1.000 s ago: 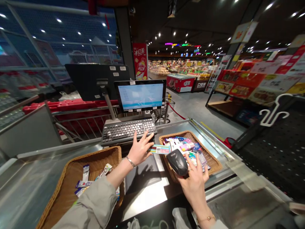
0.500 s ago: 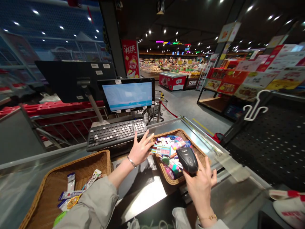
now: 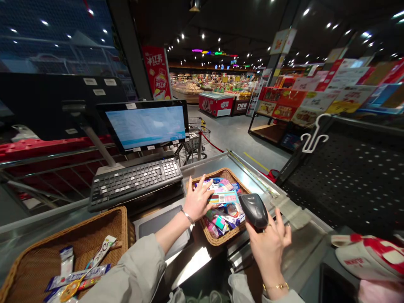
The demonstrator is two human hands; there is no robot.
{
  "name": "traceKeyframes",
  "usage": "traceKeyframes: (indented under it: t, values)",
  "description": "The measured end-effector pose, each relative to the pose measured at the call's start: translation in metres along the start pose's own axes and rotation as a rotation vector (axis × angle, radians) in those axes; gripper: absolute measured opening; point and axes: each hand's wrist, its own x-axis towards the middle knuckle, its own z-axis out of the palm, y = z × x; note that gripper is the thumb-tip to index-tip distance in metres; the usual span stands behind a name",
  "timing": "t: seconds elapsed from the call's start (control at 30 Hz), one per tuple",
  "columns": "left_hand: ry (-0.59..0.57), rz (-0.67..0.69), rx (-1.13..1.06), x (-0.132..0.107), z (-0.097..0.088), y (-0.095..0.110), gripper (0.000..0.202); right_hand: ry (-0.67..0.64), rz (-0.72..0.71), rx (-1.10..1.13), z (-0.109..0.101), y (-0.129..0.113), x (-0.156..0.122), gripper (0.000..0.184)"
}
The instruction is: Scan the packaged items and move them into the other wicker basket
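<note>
Your left hand (image 3: 197, 202) has its upper fingers fanned and pinches the near end of a flat, oblong packet (image 3: 229, 198), glossy and striped in brown and pale blue, with a barcode facing up; the exact thumb contact is hard to make out. The packet is above the right-hand basket (image 3: 217, 241), a rounded rectangle of tan wicker heaped with crinkled, shiny wrappers (image 3: 222, 223). Your right hand (image 3: 269, 240) grips a scanner (image 3: 254, 209) of smooth black plastic with a rounded head, just beside the packet, its other fingers loosely spread. Near your left sleeve, a deeper woven basket (image 3: 121, 219) holds slim foil bars (image 3: 67, 261). Brushed metal counter (image 3: 211, 163) shines beneath, beside the ridged black keyboard (image 3: 135, 176).
</note>
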Motion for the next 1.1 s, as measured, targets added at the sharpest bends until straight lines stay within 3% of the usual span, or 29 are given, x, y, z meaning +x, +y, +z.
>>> traceKeyframes:
  t: [0.13, 0.27, 0.43, 0.73, 1.1]
  values:
    - [0.031, -0.128, 0.021, 0.011, 0.020, 0.018, 0.060, -0.012, 0.003, -0.010, 0.000, 0.006, 0.000, 0.037]
    - [0.024, -0.156, 0.013, 0.001, 0.018, 0.015, 0.058, -0.042, -0.012, 0.002, 0.002, 0.004, 0.000, 0.037]
    - [0.083, -0.213, -0.023, -0.028, -0.003, 0.001, 0.052, -0.070, -0.068, 0.049, 0.011, -0.011, 0.001, 0.039]
    - [0.114, -0.428, 0.081, -0.090, -0.048, -0.013, 0.057, -0.159, -0.207, 0.156, 0.034, -0.056, -0.008, 0.036]
    - [0.099, -0.622, 0.226, -0.193, -0.086, -0.039, 0.055, -0.345, -0.429, 0.333, 0.050, -0.128, -0.039, 0.027]
